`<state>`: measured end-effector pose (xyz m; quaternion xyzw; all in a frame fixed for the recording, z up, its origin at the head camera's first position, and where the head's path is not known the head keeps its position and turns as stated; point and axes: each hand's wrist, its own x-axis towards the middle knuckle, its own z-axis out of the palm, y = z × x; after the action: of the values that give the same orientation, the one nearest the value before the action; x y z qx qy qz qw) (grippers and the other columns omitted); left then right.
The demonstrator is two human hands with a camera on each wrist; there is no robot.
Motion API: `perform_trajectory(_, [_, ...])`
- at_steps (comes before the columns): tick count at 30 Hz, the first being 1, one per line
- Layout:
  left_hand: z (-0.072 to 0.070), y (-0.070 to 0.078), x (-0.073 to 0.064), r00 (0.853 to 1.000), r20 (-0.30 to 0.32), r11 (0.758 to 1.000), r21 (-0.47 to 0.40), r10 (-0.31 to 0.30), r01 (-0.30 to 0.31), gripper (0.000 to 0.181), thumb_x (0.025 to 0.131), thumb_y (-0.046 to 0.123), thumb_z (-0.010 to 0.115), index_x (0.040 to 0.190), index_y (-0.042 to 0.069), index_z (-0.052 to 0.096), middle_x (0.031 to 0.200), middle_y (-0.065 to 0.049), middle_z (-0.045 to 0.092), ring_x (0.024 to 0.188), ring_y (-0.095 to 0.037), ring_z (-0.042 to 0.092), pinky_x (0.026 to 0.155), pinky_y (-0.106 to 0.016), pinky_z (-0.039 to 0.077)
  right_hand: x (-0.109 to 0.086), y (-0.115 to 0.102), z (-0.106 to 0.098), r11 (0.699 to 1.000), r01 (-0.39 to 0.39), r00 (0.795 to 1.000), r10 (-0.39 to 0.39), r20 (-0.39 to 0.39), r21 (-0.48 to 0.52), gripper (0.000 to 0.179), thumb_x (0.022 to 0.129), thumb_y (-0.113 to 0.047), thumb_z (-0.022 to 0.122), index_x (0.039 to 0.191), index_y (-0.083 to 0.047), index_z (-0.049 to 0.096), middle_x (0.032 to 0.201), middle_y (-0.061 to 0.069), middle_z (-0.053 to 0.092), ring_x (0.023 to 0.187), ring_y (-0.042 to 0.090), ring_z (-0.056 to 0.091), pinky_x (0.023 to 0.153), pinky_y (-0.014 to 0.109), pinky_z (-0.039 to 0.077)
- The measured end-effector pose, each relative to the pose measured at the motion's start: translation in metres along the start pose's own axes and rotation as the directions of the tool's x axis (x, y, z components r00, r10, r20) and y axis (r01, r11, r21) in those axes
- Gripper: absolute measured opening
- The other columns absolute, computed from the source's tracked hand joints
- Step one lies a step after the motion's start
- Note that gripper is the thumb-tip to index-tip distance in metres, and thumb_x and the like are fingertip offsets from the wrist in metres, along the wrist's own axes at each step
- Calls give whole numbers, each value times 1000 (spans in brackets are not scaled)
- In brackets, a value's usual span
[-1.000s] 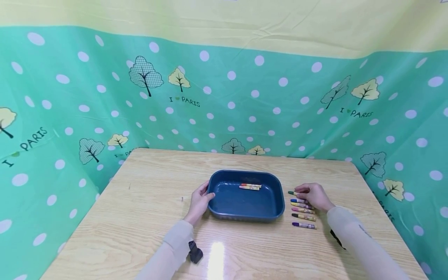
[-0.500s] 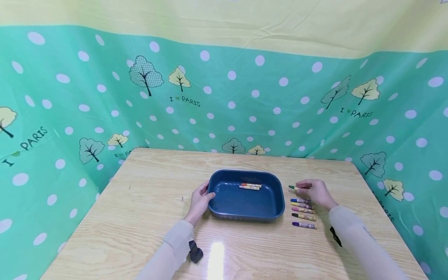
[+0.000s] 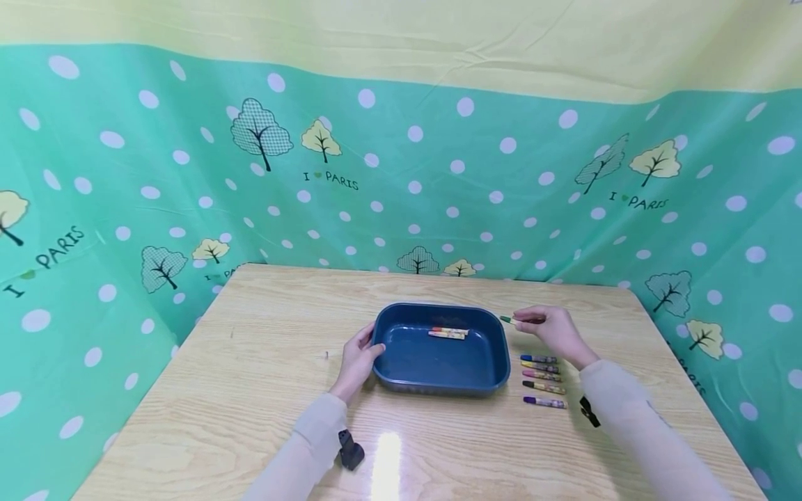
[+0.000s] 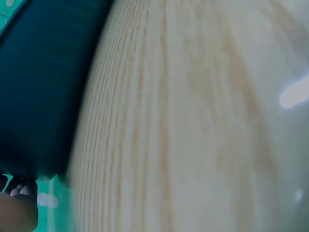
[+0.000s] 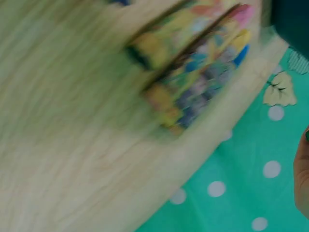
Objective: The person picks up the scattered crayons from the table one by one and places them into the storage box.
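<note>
My left hand (image 3: 357,362) grips the left wall of a dark blue plastic tub (image 3: 438,386), thumb over the rim. In the left wrist view, fingers show at the tub's lower end. My right hand (image 3: 554,332) pinches a green crayon (image 3: 507,320) above the table, its tip close to the tub's right back rim. Two crayons, an orange one (image 3: 450,330) and a pale pink one (image 3: 447,335), lie side by side in the tub. Right of the tub lie blue (image 3: 537,359), yellow (image 3: 540,367), pink (image 3: 542,376), black (image 3: 544,387) and purple (image 3: 545,402) crayons in a column.
The wood-grain table (image 3: 219,403) extends in front and to both sides. A green polka-dot curtain (image 3: 401,174) hangs behind it and along the sides. A tiny light scrap (image 3: 326,355) lies left of the left hand.
My right hand has lifted the green crayon from the top of the column and carried it left and back toward the tub's rim. The left hand and tub have stayed put.
</note>
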<state>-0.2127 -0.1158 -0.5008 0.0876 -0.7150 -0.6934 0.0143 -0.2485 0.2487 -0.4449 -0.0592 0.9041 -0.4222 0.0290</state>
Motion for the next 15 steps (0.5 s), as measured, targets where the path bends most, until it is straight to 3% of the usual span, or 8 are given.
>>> perform_trajectory(15, [0,1,0,1000,-8,1000,-11,-16,16,54,80,-5,56,133,2,46,139,-19,42,128,-33,40,105,-41,37,10,-35,30,998,7,1000,-8,27,63,29,83,-20,66,109,-9,67,110,12,66,96,23,63,79,32,55])
